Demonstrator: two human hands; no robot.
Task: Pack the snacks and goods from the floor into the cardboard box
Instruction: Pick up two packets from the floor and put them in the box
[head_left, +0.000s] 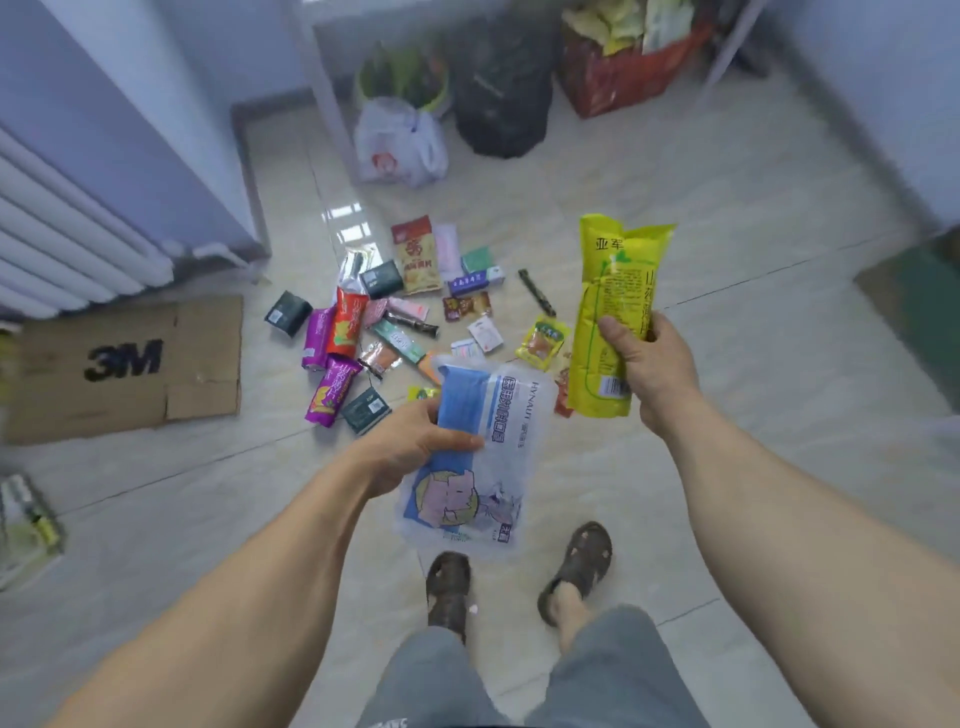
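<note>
A glossy beige tiled floor (675, 208) fills the room, with a white radiator (67, 244) along the left wall and a flattened cardboard box (124, 369) printed "3M" lying beside it. Farther back stand a black bag (501, 93), a white plastic bag (400, 143) and a red box (618, 78) stuffed with packets. A scatter of small snack packets (410, 312) lies on the floor between the cardboard and the person's sandalled feet. The left hand (410, 447) grips a clear pouch of blue face masks (478, 457), thumb across its front and fingers curled behind it. The right hand (649, 369) holds a tall yellow snack bag (613, 291) upright, its fingers wrapped around the lower half. Both items are lifted above the floor, well apart from the box.
</note>
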